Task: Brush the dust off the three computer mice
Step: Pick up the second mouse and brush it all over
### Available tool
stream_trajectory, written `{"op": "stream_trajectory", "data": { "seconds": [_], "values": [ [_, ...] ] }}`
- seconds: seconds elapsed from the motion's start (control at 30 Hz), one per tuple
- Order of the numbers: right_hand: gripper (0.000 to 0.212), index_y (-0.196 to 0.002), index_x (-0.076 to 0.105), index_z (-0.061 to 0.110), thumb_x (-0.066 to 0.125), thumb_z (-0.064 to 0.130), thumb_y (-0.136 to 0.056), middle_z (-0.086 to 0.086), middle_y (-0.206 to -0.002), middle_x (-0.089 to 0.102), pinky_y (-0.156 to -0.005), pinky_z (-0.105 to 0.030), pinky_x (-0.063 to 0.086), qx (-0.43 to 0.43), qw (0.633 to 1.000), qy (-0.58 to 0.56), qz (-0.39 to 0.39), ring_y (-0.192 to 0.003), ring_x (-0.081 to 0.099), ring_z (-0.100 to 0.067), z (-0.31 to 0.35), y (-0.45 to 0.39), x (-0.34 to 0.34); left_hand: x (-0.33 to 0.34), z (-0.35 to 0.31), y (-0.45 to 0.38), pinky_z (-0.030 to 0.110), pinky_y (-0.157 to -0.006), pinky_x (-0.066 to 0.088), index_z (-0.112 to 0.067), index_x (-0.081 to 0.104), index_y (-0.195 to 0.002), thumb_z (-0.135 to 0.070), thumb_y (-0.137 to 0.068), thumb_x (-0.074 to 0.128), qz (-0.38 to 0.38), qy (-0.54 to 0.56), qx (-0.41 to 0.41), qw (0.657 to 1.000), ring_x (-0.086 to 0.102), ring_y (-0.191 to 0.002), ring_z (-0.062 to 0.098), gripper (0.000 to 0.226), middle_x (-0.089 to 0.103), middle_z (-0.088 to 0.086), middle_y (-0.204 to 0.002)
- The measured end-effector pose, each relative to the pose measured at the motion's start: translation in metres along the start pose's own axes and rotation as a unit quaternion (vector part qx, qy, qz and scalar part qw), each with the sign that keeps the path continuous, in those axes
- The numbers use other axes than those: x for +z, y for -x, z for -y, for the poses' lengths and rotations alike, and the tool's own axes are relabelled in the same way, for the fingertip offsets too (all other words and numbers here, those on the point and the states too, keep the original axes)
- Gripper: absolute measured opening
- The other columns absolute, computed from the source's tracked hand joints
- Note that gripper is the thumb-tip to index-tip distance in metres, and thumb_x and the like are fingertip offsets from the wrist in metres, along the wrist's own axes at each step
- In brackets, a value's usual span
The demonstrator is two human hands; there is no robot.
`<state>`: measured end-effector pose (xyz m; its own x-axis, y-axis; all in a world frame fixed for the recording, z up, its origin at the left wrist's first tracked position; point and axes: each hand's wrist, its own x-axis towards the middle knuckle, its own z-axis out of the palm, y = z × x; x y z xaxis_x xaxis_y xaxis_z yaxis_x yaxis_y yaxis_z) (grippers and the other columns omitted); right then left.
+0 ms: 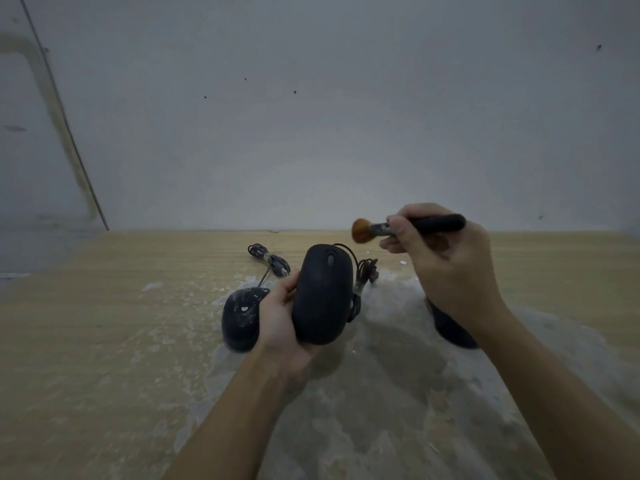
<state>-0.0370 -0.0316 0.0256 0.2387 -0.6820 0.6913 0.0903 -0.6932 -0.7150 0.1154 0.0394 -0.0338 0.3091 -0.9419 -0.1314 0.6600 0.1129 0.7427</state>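
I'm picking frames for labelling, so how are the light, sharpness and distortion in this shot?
Head view: dim, flat light, a soft shadow under the arms on the dusty wooden table. The right hand and its orange-bristled black brush look slightly blurred; the black mouse in the left hand is fairly sharp. Wide-angle bending at the edges, no glare.

Left of the left hand [280,320], a dusty mouse [241,318] lies just beside it, its coiled cable [270,259] beyond. Under the right hand [446,268] another mouse [450,329] blocks the bench [104,323]; farther left of the dusty mouse the bench lies bare.
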Motion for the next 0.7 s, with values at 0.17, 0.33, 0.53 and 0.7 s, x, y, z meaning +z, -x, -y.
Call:
{"op": "stream_trajectory", "data": {
  "seconds": [0.17, 0.33, 0.53, 0.7],
  "values": [
    [0.014, -0.085, 0.065, -0.003, 0.059, 0.01, -0.087, -0.013, -0.072, 0.068, -0.06, -0.025, 0.057, 0.01, 0.991, -0.047, 0.125, -0.061, 0.069, -0.023, 0.006, 0.004, 0.004, 0.001, -0.002, -0.003, 0.027, -0.048, 0.049, -0.01, 0.066, -0.099, -0.038, -0.089, 0.037, -0.009, 0.038, 0.008, 0.999, 0.063, -0.064, 0.025, 0.041, 0.072, 0.012, -0.084],
    [0.024, -0.083, 0.065, -0.001, 0.056, 0.021, -0.086, -0.013, -0.067, 0.066, -0.053, -0.024, 0.053, -0.014, 0.988, -0.057, 0.146, -0.055, 0.066, -0.021, 0.012, 0.004, 0.004, -0.001, -0.001, -0.003, 0.023, -0.044, 0.051, -0.013, 0.063, -0.092, -0.036, -0.094, 0.033, -0.036, 0.062, 0.014, 0.997, 0.066, -0.061, 0.023, 0.038, 0.073, 0.008, -0.07],
    [0.023, -0.082, 0.065, -0.004, 0.054, 0.016, -0.084, -0.02, -0.067, 0.065, -0.053, -0.028, 0.054, 0.024, 0.979, -0.072, 0.191, -0.056, 0.066, -0.027, 0.013, 0.008, 0.009, 0.002, -0.001, -0.002, 0.023, -0.045, 0.049, -0.01, 0.065, -0.082, -0.033, -0.094, 0.03, -0.035, 0.042, 0.017, 0.998, 0.067, -0.051, 0.023, 0.044, 0.072, 0.009, -0.064],
    [0.023, -0.085, 0.066, -0.002, 0.057, 0.019, -0.087, -0.02, -0.072, 0.067, -0.059, -0.029, 0.057, 0.028, 0.98, -0.078, 0.178, -0.062, 0.069, -0.027, 0.014, 0.005, 0.007, 0.0, -0.002, -0.005, 0.026, -0.047, 0.051, -0.011, 0.066, -0.084, -0.033, -0.094, 0.033, -0.042, 0.035, 0.025, 0.998, 0.066, -0.053, 0.024, 0.042, 0.072, 0.01, -0.065]
  ]
}}
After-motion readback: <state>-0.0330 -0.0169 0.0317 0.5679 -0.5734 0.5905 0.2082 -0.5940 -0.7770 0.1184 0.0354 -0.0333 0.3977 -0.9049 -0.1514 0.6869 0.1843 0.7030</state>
